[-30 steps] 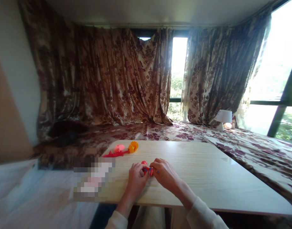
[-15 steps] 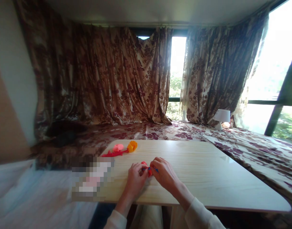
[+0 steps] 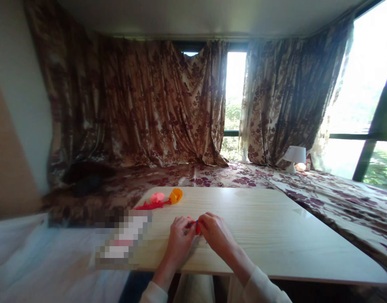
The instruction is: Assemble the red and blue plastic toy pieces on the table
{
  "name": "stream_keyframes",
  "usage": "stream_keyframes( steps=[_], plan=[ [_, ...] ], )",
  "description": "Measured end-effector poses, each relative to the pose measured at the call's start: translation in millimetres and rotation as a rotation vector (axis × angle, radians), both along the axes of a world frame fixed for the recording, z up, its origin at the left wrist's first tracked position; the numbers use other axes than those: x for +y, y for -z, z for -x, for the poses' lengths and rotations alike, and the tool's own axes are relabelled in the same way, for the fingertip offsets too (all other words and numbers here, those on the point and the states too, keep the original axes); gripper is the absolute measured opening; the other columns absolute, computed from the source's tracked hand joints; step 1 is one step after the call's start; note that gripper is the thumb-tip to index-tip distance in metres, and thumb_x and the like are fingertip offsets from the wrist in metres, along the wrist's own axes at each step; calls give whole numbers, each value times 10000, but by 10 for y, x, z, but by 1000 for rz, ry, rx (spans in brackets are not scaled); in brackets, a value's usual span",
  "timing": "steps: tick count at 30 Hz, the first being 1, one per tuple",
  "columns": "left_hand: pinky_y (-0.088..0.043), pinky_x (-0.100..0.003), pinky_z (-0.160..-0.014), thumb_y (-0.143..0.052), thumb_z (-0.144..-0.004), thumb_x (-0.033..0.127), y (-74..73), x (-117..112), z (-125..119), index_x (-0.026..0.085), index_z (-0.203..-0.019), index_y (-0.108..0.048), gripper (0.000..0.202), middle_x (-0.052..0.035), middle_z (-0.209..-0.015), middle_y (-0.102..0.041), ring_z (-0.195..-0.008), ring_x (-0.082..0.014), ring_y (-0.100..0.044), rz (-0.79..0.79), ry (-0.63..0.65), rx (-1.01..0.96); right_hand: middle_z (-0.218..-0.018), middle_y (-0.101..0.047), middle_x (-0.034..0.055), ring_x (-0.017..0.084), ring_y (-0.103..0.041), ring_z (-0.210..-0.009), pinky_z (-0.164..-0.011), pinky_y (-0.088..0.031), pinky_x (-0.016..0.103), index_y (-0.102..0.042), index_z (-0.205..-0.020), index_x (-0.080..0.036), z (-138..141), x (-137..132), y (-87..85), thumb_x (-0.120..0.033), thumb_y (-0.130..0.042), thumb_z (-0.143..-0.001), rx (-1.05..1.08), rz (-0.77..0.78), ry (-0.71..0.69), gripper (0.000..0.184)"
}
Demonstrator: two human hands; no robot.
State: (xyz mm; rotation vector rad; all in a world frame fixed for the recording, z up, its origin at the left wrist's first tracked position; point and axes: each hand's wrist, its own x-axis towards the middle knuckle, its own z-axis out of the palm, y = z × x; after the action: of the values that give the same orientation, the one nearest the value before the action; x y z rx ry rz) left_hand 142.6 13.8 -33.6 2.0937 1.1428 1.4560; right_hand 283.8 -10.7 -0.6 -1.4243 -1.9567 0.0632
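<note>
Both of my hands meet over the light wooden table (image 3: 275, 235), close to its near edge. My left hand (image 3: 180, 240) and my right hand (image 3: 217, 233) are curled, fingertips pinched together on a small red piece (image 3: 197, 227) with a thin blue part in it. Most of that piece is hidden by my fingers. At the table's far left corner lie a pink round piece (image 3: 157, 197), an orange piece (image 3: 176, 195) and a red strip-like piece (image 3: 149, 205), well beyond my hands.
A blurred-out object (image 3: 124, 237) lies on the table's left end. Floral bedding (image 3: 307, 185) surrounds the table, with patterned curtains (image 3: 133, 105) behind. A small white lamp (image 3: 296, 158) stands by the bright window (image 3: 364, 92) at right. White fabric (image 3: 38, 261) is at the lower left.
My hands stay in the same spot on the table, fingers closing a little more over the red piece. The view has shifted slightly.
</note>
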Motion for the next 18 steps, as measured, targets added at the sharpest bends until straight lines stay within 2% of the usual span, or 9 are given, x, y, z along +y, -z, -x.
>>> stream_keyframes(
  steps=[9,13,18],
  plan=[
    [-442,-307,-734,-520,-819,255,-31,-22,-3,202,-762,-665,165,-32,-743,-632,-799,-179,-546,-11,19,13,-696,-603,4,117,-530,-617,-569,-310,213,-609,-678,-184,38,18,24,-115,-515,-796,-1,-11,32,166],
    [-445,-301,-699,-510,-806,219,-41,-28,-8,189,-735,-657,166,-32,-717,-619,-760,-177,-547,-34,-16,18,-653,-594,-3,109,-517,-590,-563,-324,201,-605,-652,-178,14,94,126,-105,-517,-772,147,-32,-11,166],
    [-445,-311,-698,-506,-792,204,-27,-26,-6,182,-733,-646,154,-35,-727,-611,-757,-182,-544,-38,-38,27,-629,-611,-8,110,-532,-577,-553,-343,193,-625,-730,-177,-40,140,222,-129,-507,-782,270,6,-78,137]
  ],
)
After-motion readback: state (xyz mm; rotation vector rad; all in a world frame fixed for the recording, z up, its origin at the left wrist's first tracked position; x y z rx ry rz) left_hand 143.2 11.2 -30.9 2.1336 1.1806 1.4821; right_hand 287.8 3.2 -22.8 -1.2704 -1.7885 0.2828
